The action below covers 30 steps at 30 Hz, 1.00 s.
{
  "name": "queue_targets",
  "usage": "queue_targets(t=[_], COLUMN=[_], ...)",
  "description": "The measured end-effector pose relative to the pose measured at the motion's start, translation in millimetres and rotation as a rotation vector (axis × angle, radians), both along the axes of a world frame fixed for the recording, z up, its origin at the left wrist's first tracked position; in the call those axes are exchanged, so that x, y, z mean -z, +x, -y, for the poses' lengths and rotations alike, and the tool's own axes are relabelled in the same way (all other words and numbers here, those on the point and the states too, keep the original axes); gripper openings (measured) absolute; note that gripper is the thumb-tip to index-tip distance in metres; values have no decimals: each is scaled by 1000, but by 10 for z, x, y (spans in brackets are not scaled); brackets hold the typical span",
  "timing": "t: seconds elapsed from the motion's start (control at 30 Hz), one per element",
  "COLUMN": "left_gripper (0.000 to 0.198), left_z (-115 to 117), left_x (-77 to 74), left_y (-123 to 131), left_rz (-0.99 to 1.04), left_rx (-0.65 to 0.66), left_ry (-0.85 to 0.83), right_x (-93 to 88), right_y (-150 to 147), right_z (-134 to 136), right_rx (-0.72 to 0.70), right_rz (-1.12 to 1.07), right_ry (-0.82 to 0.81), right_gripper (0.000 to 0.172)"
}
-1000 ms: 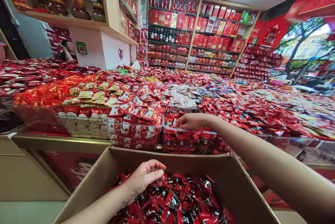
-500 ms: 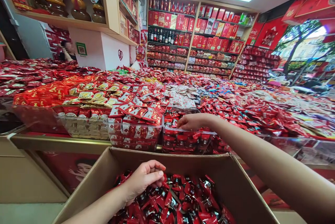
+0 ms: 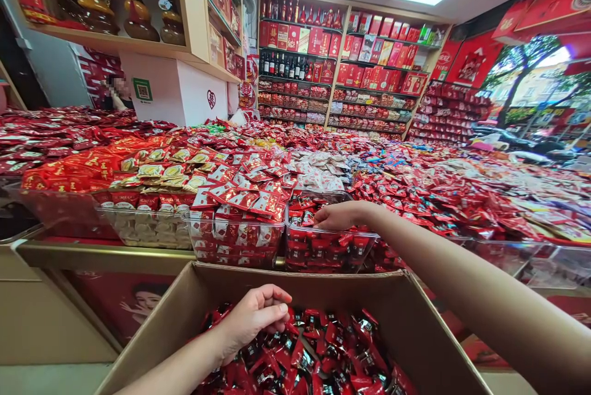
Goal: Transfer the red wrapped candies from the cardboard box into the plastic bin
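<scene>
Cardboard box holds heaped red-and-black packets. Left hand above these, inside the box walls; grip loosely curled, partly open, bare as far as visible. Right hand beyond the box's far wall, at a clear bin of similar packets; grip curled, fingertips hidden, cannot tell whether anything is held. White-and-red packets beyond the box, leftward.

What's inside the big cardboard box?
Lots of small red-and-black wrapped packets lie jumbled inside the box. The left hand and forearm cover some of them. Whatever is underneath the top packets can't be seen.
</scene>
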<state>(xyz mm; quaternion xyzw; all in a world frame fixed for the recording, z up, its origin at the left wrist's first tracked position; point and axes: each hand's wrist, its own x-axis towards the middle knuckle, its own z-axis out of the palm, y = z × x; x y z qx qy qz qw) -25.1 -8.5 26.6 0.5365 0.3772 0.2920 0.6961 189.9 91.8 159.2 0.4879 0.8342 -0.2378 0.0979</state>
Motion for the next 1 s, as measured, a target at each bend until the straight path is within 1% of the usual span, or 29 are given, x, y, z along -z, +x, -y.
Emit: queue_targets(t=[0.17,0.27,0.37,0.47,0.53,0.63,0.7,0.8,0.9,1.0], left_gripper=[19,18,19,20,21,21,20,18,16,17], left_z=[-5,-5,-4,-5,-1,22,45,79,108,138], left_x=[-2,-3,2,17,23,-3,-51,-136,-185,-184], left_y=[5,8,7,10,17,30,37,45,62,84], left_rz=[-13,-16,-13,-17,-7,-13,-51,-139,-216,-290], left_rx=[-7,-10,-11,-1,7,21,43,59,58,88], left_ry=[-6,-9,-8,-7,33,149,224,300,337,358], right_x=[-37,-52,-8,61,92,104,101,103,101,75], right_y=[-1,18,32,31,31,49,72,115,151,174], right_z=[23,20,-12,-62,-89,-98,-83,-50,-19,19], right_rx=[24,12,10,25,43,80,102,127,140,137], right_rz=[-33,-98,-147,-126,-121,-125,-125,-125,-117,-105], right_ry=[14,-35,-99,-94,-58,44,119,210,252,260], right_gripper=[24,25,22,20,20,27,31,31,35,38])
